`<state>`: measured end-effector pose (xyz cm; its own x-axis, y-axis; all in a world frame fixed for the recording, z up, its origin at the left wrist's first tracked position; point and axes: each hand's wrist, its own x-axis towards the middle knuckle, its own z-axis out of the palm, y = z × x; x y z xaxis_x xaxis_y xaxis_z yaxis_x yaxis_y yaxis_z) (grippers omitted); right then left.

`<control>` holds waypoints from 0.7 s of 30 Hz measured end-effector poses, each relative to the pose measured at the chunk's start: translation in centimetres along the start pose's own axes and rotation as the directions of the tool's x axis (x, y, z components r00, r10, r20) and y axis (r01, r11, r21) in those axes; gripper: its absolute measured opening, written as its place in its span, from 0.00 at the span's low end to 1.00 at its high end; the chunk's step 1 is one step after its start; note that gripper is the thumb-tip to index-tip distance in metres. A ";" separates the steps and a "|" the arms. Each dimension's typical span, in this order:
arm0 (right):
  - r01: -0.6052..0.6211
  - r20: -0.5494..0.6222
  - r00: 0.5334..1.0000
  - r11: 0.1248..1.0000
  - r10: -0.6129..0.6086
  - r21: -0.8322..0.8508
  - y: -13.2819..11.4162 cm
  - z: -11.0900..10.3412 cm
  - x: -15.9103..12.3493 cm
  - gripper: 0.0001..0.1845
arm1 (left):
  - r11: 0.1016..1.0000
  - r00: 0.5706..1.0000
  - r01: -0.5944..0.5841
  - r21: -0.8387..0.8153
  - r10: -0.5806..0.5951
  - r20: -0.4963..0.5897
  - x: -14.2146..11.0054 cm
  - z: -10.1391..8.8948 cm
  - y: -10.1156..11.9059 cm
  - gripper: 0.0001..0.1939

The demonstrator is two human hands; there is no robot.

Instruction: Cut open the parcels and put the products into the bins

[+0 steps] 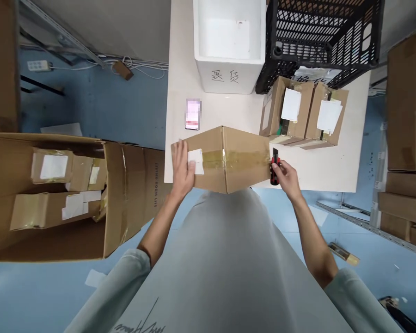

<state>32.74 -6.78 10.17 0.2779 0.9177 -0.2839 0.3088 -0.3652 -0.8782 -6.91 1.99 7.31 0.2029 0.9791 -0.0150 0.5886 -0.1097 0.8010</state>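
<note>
1. Carton [133,199], large, open; labelled parcels [57,206] inside.
2. Left hand [183,170]: fingers extended, thumb apart, laid on left end of taped box [247,159], not clamped.
3. Phone [193,114]: on table [229,108], beyond box.
4. Taped box: at table's near edge, between hands; white label at its left end.
5. Right hand [287,176]: fingers clamped on red-and-black cutter [275,162], just beside box's right end; contact unclear.
6. Two labelled boxes [308,111]: in front of black crate [305,60].

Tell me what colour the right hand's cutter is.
The cutter is black and red; see head view.
</note>
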 end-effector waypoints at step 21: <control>-0.122 -0.307 0.926 0.597 -0.219 -0.793 -13.8 0.5 -7.3 0.29 | 0.892 0.933 -0.075 -0.445 0.221 0.285 5.8 -3.0 5.3 0.25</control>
<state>25.94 -8.38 24.18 0.4689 0.8820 0.0474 0.8719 -0.4537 -0.1843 -4.99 7.60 13.30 0.5421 0.8403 -0.0075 0.1612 -0.0952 0.9823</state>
